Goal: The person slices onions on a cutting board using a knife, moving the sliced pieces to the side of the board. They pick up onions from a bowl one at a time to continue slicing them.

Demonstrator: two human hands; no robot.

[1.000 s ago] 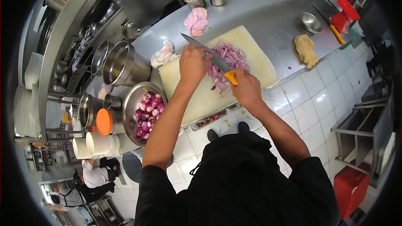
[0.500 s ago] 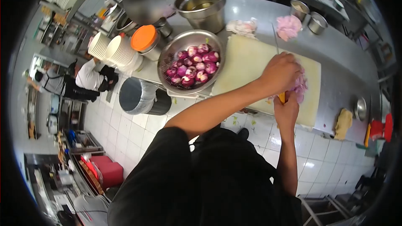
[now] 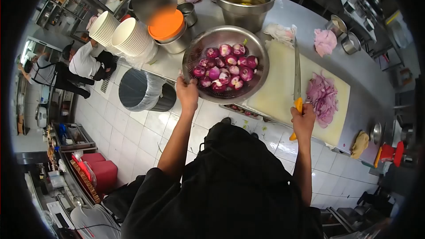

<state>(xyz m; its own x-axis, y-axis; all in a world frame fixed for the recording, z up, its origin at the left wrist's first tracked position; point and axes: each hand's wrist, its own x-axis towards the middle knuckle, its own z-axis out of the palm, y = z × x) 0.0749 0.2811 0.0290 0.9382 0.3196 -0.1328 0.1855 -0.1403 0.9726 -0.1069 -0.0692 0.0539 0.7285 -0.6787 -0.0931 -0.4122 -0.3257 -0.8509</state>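
My right hand point(image 3: 303, 118) is closed round the yellow handle of a long knife point(image 3: 297, 71), whose blade points away from me over the cutting board point(image 3: 274, 77). Sliced purple onion point(image 3: 322, 99) lies heaped on the board, just right of that hand. My left hand point(image 3: 187, 94) grips the near-left rim of a perforated steel colander point(image 3: 262, 68), its fingers partly hidden by the rim. Several peeled purple onions point(image 3: 224, 68) fill the bottom of the colander.
Behind stand a deep steel pot point(image 3: 245, 11), an orange-lidded container point(image 3: 167, 25) and stacked white tubs point(image 3: 128, 37). A lined bin point(image 3: 148, 90) is below the counter at left. Cloths point(image 3: 325, 42) and small tins point(image 3: 351, 43) lie beyond the board. Two people point(image 3: 86, 64) are at far left.
My left hand has moved from the sliced onion to the colander and taken hold of its rim. My right hand still has the knife, now with its blade in full view. The camera view has shifted.
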